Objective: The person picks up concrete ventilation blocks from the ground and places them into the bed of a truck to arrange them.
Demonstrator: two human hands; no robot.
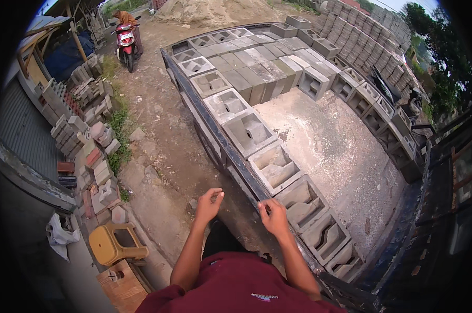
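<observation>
My left hand [209, 204] hangs over the dirt path beside the truck bed, fingers loosely curved and holding nothing. My right hand [272, 215] is at the dark side rail [236, 164] of the bed, also loosely curved with nothing visible in it; whether it touches the rail I cannot tell. Closest to it on the bed is a hollow concrete block [275, 167], one in a row along this side. Another hollow block [302, 202] lies nearer to me in the same row.
Solid grey blocks [254, 73] are packed at the bed's far end, with more hollow blocks [361, 94] along its far side. A yellow plastic stool [104, 244] and a wooden table [122, 289] stand at my left. Farther off, a person is beside a red motorbike [126, 44].
</observation>
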